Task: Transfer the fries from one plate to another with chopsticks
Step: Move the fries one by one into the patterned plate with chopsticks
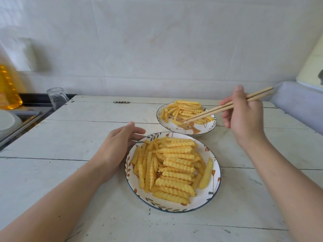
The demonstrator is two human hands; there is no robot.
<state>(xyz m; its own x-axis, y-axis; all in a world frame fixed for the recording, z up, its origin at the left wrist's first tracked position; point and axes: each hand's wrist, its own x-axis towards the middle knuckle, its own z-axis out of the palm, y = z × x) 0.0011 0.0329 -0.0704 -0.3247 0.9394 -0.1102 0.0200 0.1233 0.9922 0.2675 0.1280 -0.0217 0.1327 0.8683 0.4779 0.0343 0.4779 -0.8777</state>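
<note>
A near plate [208, 200] with a leaf pattern holds a big heap of crinkle-cut fries [172, 165]. Behind it to the right stands a far plate [206, 130] with a smaller pile of fries [185, 110]. My right hand [244, 117] grips a pair of wooden chopsticks [227, 106] above the table's right side. Their tips reach down among the fries at the front of the far plate. My left hand [118, 145] rests with relaxed fingers against the near plate's left rim and holds nothing.
The white plank table [78, 137] carries both plates. At the left are a clear glass jar [56, 97], a yellow oil bottle [8, 88] and a white bowl [7, 121] by a dark sink edge. A grey cushion [300, 103] lies at the right.
</note>
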